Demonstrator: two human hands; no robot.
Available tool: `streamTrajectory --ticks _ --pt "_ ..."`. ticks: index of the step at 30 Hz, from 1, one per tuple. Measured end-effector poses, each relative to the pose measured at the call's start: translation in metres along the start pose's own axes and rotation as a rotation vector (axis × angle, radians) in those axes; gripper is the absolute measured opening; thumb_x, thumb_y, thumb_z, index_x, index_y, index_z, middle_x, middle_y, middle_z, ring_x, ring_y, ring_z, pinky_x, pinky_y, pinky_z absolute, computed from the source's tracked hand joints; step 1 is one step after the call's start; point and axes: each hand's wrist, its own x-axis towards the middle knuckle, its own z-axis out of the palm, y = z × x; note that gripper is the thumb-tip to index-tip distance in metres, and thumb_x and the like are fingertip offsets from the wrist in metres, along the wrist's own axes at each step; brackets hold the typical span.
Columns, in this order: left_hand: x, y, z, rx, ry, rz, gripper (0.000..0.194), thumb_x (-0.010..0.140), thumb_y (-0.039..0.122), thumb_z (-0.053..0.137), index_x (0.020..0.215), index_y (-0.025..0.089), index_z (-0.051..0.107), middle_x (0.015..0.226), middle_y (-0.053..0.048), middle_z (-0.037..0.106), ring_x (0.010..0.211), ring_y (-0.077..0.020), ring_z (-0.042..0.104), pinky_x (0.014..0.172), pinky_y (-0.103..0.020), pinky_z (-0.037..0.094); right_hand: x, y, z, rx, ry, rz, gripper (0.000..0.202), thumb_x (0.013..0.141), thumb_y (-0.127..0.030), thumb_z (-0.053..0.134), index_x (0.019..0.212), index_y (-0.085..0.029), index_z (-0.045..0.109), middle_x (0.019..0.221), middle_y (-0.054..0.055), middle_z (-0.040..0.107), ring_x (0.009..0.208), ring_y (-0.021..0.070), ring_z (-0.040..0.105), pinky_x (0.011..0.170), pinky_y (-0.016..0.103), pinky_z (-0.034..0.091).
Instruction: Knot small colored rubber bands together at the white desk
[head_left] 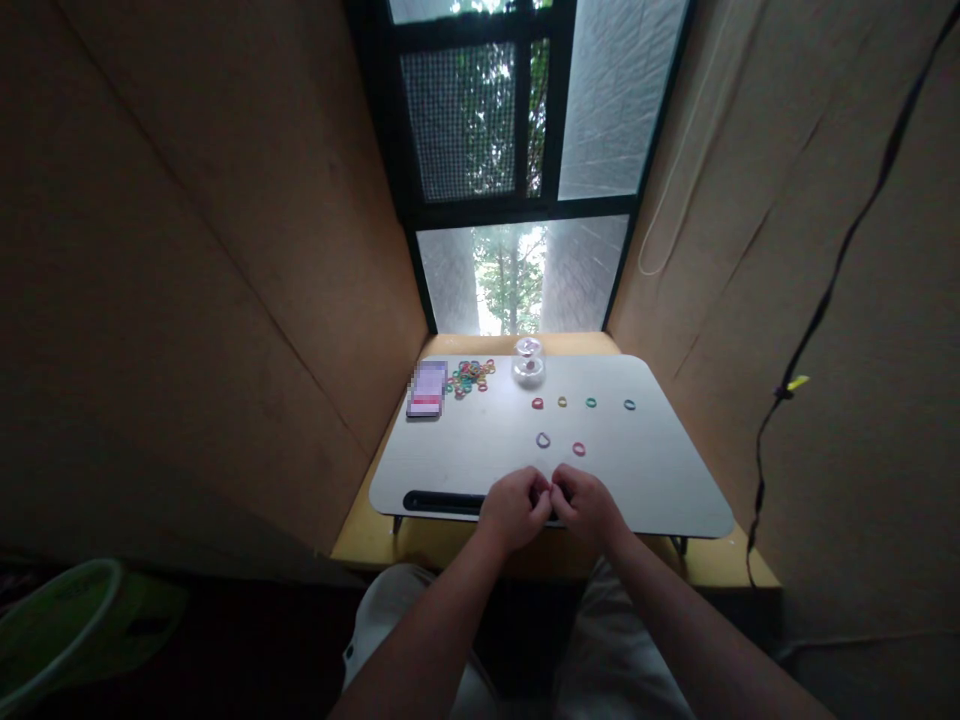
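Note:
My left hand (516,508) and my right hand (585,505) meet over the front edge of a small white folding table (450,455). Both are closed, fingertips pinched together and touching or nearly so. Whatever lies between them is too small and hidden to make out. Just beyond my fingers are a purple ring-shaped band (543,440) and a pink band (579,449). Farther back, a spaced row holds a red band (537,403), a yellow band (562,402), a green band (591,403) and a dark teal band (629,405).
A heap of mixed coloured bands (471,377) lies at the back left beside a phone (427,388). Near the back edge stands a clear round container (529,368). A black slot (442,502) runs along the table's front. A dark cord (832,280) hangs at right.

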Motion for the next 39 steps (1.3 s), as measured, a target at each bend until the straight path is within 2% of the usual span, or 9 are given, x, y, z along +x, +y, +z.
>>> streamTrajectory --ticks 12,21,39 --pt "-0.0003 0.0038 -0.0028 -0.002 -0.006 -0.002 0.01 0.085 0.026 0.054 0.083 0.021 0.062 0.078 -0.001 0.067 0.07 -0.0151 0.058 0.064 -0.026 0.039 -0.0002 0.0005 0.0001 -0.005 0.004 0.001 0.012 0.082 -0.022 0.048 0.07 -0.021 0.048 0.063 -0.002 0.054 0.059 0.0137 0.049 0.058 0.025 0.033" --pt "-0.0005 0.0029 0.0007 0.028 -0.005 -0.028 0.01 0.085 0.027 0.055 0.082 0.02 0.061 0.074 0.0 0.063 0.065 -0.0132 0.053 0.06 -0.025 0.035 -0.001 -0.0037 -0.0039 0.008 -0.003 0.005 0.012 0.081 -0.02 0.048 0.069 -0.021 0.048 0.061 -0.002 0.053 0.058 0.0133 0.048 0.056 0.024 0.03" --pt "-0.0004 0.002 0.0027 0.043 0.001 -0.031 0.011 0.085 0.027 0.053 0.08 0.02 0.06 0.072 0.001 0.062 0.065 -0.0129 0.053 0.06 -0.024 0.035 -0.0011 -0.0005 -0.0011 0.009 0.018 -0.004 0.012 0.081 -0.019 0.048 0.069 -0.021 0.049 0.061 -0.003 0.054 0.056 0.0124 0.047 0.055 0.024 0.028"
